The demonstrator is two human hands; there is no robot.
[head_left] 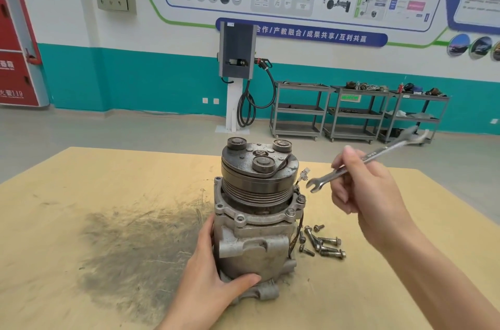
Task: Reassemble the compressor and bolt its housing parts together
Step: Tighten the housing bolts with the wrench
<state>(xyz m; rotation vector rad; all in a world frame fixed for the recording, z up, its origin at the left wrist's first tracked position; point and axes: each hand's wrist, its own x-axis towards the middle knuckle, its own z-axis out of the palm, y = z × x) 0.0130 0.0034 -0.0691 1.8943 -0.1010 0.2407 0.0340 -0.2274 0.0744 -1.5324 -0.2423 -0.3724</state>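
Observation:
A grey metal compressor (254,235) stands upright on the table, its dark pulley and clutch plate (258,167) on top. My left hand (216,281) grips the lower housing from the left, thumb across the front. My right hand (362,189) holds a double open-ended wrench (362,159) in the air to the right of the pulley; its lower jaw hangs just above a flange bolt (301,198). A second bolt (290,212) sits in the flange nearby. Several loose bolts (323,244) lie on the table right of the compressor.
The wooden table (378,289) carries a dark greasy smear (130,254) left of the compressor. A small white connector (304,175) on a wire hangs by the pulley. Beyond the table stand a charging post (237,59) and grey shelving carts (357,113) against the wall.

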